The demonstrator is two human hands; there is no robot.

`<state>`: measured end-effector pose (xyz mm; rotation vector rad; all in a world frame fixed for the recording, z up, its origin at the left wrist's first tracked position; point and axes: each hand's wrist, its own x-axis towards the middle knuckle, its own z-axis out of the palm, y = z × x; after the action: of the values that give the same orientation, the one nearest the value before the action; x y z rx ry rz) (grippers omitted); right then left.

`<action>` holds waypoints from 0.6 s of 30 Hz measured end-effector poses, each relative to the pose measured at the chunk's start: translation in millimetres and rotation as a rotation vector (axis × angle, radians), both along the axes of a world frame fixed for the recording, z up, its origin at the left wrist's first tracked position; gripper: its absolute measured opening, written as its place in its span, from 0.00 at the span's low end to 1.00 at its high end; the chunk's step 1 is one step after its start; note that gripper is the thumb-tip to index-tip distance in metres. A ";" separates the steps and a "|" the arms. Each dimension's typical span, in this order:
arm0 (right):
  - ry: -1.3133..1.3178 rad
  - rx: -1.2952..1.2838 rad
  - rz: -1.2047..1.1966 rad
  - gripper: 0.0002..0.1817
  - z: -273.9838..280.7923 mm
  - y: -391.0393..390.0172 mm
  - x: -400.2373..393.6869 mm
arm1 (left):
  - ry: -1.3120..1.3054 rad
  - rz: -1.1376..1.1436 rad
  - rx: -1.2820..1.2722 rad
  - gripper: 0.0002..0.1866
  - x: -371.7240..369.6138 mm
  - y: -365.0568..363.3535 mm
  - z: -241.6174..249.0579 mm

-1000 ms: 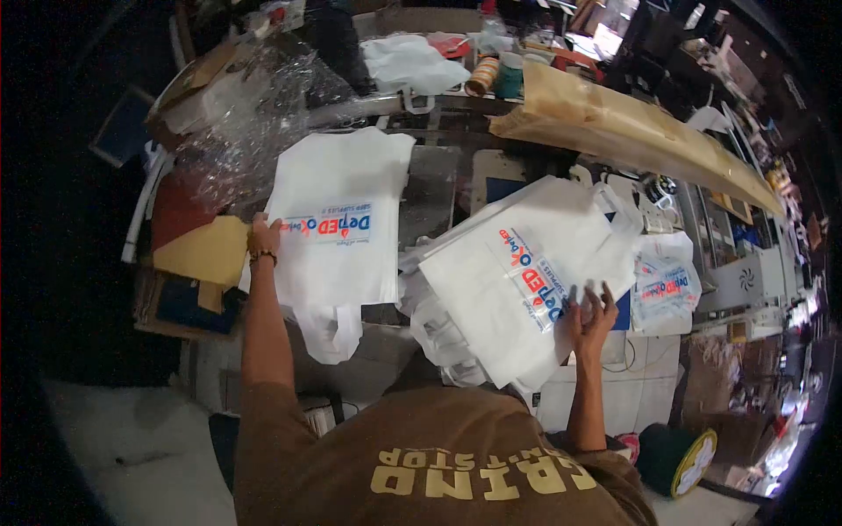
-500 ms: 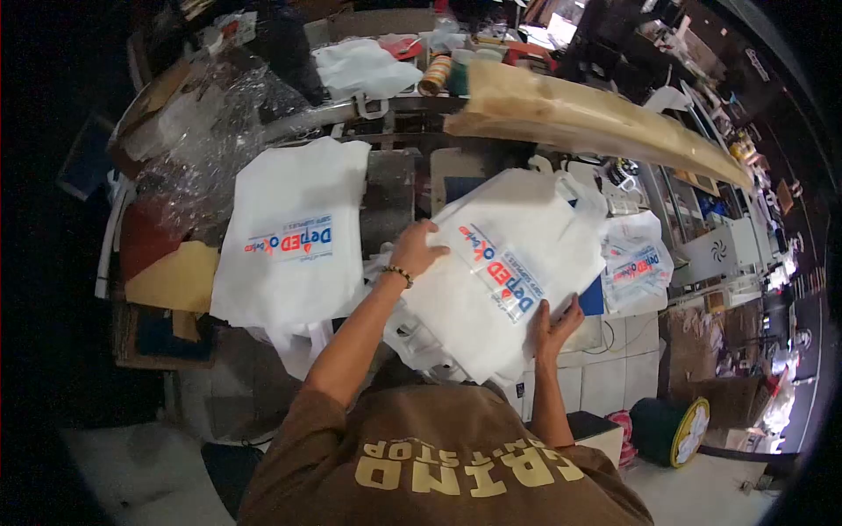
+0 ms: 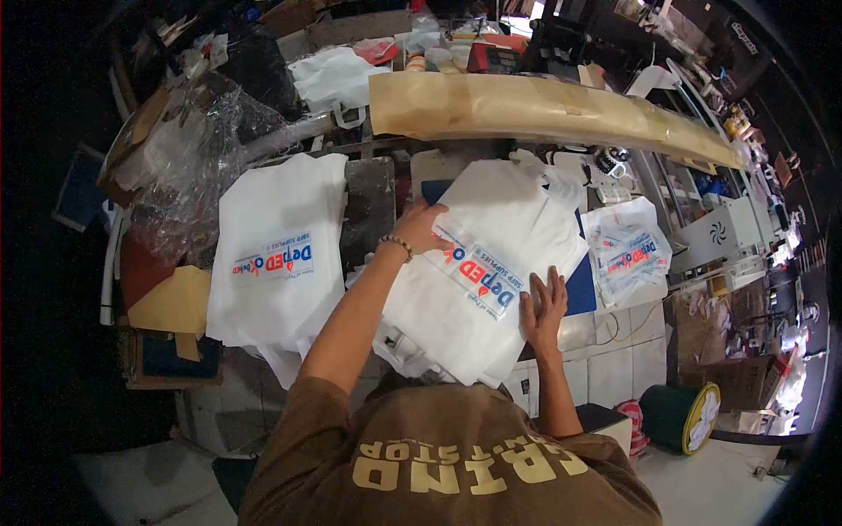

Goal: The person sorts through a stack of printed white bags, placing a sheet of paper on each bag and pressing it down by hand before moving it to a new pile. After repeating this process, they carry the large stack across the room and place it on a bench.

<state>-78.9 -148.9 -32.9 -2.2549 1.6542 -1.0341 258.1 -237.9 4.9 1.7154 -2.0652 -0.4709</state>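
Observation:
A stack of white fabric bags (image 3: 474,210) printed with blue and red lettering lies tilted in front of me. My left hand (image 3: 419,230), with a beaded bracelet at the wrist, rests on the stack's left side, its fingers stretched over the top bag. On the opposite edge lies my right hand (image 3: 545,311), fingers spread against the fabric near the print. Both hands look open, pressing rather than gripping. To the left sits another pile of white printed bags (image 3: 276,210), touched by neither hand. A dark blue board (image 3: 579,285) shows partly from beneath the middle stack.
Across the back runs a long brown paper-wrapped roll (image 3: 544,105). More printed bags (image 3: 627,250) lie at the right, near a white machine box (image 3: 724,232). Crumpled clear plastic (image 3: 202,167) and yellow card (image 3: 171,298) are at the left. A green drum (image 3: 680,416) stands on the floor.
The middle stack has settled lower onto the board, its top bag lying flatter. My right hand's fingers have spread along its edge, and my left hand has slid slightly up.

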 end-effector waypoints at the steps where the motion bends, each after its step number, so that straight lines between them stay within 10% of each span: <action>1: 0.000 0.005 0.001 0.24 -1.5 0.4 0.3 | -0.018 -0.039 -0.003 0.34 3.9 -1.2 -0.4; 8: -0.020 -0.064 -0.021 0.23 -7.0 0.6 2.2 | 0.196 0.011 -0.167 0.10 -2.1 11.4 -0.2; 10: -0.009 -0.063 -0.040 0.22 -6.2 -0.3 1.7 | -0.081 -0.041 -0.524 0.02 -15.4 35.6 -2.7; 18: -0.022 -0.026 -0.045 0.21 -3.5 -1.9 1.9 | -0.060 -0.231 -0.520 0.02 -52.5 155.2 1.1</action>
<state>-77.0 -150.8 -36.4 -2.2237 1.6992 -1.0925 205.6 -82.7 6.0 1.2082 -2.1896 0.0598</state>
